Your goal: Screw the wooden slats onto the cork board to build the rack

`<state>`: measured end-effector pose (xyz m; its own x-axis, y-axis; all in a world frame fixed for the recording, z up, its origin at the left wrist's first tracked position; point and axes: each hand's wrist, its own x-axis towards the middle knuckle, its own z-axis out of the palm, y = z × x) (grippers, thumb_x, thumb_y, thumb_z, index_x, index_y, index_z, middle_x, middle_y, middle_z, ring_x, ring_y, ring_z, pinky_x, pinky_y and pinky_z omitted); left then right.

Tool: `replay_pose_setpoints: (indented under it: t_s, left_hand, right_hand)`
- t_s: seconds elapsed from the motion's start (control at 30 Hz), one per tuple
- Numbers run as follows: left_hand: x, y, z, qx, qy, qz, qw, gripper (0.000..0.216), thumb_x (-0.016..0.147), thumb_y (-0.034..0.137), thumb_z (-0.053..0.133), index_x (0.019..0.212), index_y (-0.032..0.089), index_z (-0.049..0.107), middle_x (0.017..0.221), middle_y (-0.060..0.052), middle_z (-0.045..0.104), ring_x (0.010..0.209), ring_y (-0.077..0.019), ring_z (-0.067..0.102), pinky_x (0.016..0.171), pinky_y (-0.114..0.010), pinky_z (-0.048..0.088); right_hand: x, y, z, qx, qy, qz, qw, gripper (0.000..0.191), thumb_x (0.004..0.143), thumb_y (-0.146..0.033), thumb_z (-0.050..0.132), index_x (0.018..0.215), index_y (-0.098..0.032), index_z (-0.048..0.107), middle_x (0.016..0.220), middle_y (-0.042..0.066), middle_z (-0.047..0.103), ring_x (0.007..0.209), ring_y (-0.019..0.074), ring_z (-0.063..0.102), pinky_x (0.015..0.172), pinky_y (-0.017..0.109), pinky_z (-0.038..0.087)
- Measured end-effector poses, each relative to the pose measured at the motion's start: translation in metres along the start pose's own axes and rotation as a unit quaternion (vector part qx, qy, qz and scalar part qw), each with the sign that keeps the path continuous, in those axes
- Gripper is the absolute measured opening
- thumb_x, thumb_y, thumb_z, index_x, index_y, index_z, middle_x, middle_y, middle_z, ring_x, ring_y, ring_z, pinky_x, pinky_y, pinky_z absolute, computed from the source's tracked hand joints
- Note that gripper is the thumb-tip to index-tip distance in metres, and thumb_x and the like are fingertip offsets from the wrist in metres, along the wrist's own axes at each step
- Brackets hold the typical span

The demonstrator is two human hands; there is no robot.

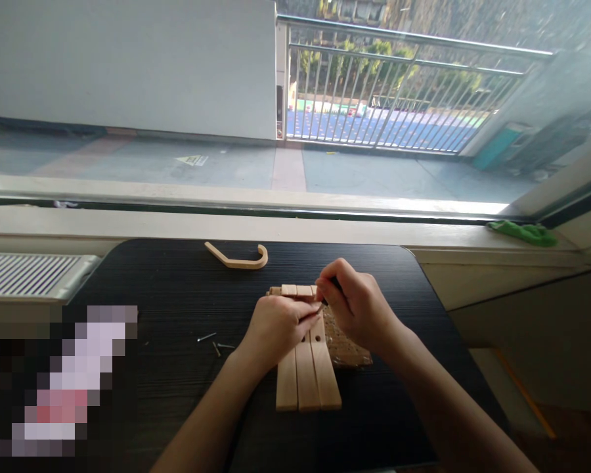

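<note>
Looking at the centre of the frame, what do the hands have?
— A slat panel (308, 378), three pale wooden strips side by side, lying flat on the black table (177, 295) just below the middle. The left hand (276, 328) is bent over the panel's upper half, knuckles up, pressing on the wood.

Is it gripping anything?
— I cannot tell. The fingertips curl under, out of sight.

And the right hand (359, 309)?
— Clenched around a thin tool (321, 305), mostly hidden in the fist. Only the tip shows, pointing down at the slats right beside the left fingertips.

Anything beneath that hand?
— A brown perforated sheet (347, 351) pokes out from under the right wrist, touching the panel's right edge.

What else is on the table?
— A curved wooden piece (239, 261) lies near the far edge, above the hands and well apart from them. A few small screws (207, 337) lie loose to the left of the left wrist.

Off the table?
— A green cloth (522, 233) sits on the window sill at the right, and a white vent grille (29, 272) shows at the left edge.
</note>
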<state>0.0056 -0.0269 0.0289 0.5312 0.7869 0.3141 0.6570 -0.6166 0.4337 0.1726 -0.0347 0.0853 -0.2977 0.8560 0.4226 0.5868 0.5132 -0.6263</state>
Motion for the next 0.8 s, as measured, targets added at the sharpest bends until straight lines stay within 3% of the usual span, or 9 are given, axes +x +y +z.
replay_pose_setpoints:
  t_s: [0.8]
  left_hand:
    - [-0.0012, -0.0009, 0.0002, 0.003, -0.002, -0.001, 1.0, 0.015, 0.087, 0.032, 0.067, 0.092, 0.029, 0.08, 0.085, 0.0, 0.08, 0.073, -0.0177, 0.072, 0.065, -0.027, 0.048]
  right_hand:
    - [-0.001, 0.0019, 0.0043, -0.005, 0.039, -0.017, 0.999, 0.012, 0.096, -0.022, 0.046, 0.084, -0.022, 0.045, 0.062, -0.001, 0.062, 0.053, 0.0124, 0.058, 0.051, 0.022, 0.039]
